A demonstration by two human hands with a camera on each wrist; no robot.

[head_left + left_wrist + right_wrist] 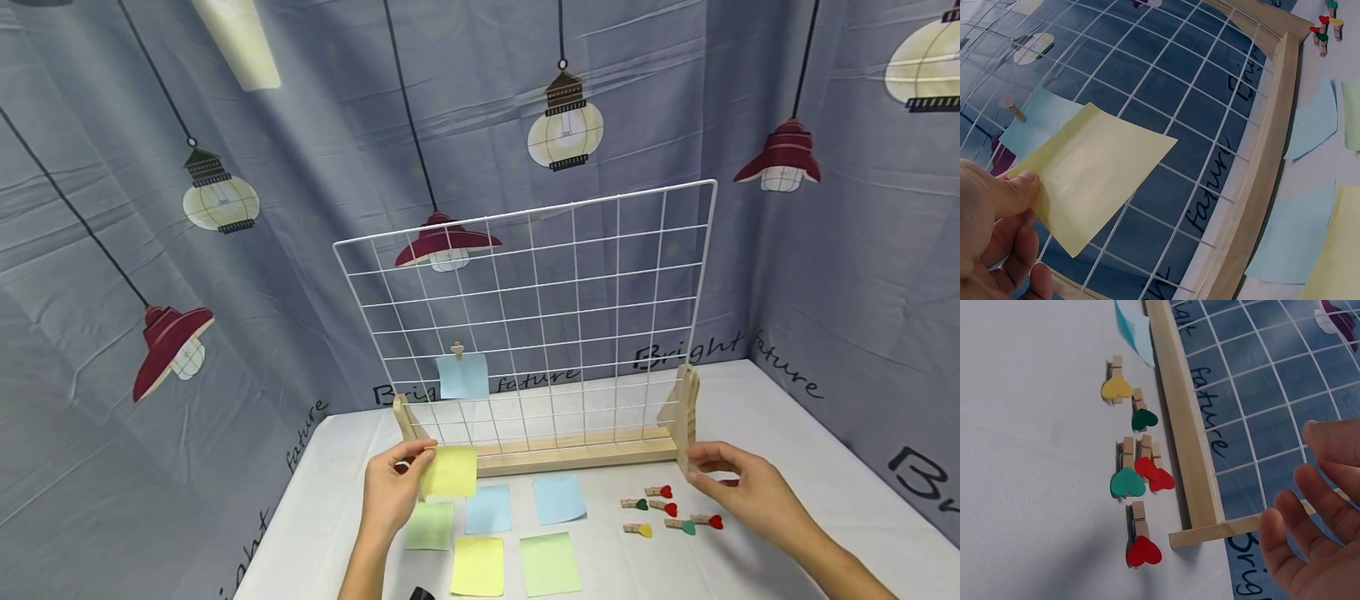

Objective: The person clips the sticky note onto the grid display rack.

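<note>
My left hand (392, 492) pinches a yellow sticky note (452, 472) by its left edge, between thumb and fingers, in front of the lower left part of the white wire grid (572, 204). In the left wrist view the held note (1100, 175) overlaps a blue note (1044, 122) hanging on the grid. A small wooden clothespin (457, 351) fixes that blue note at its top. My right hand (753, 492) is beside the grid's right wooden foot, fingers loosely bent with nothing between them. Several heart-topped clothespins, one of them yellow (1116, 387), lie near it.
Along the grid's bottom runs a wooden base (577, 452). On the white table before it lie blue notes (488, 509), green notes (551, 564) and a yellow note (477, 567). A small black object (422, 593) shows at the front edge. Lamp-printed curtains (300, 167) surround the table.
</note>
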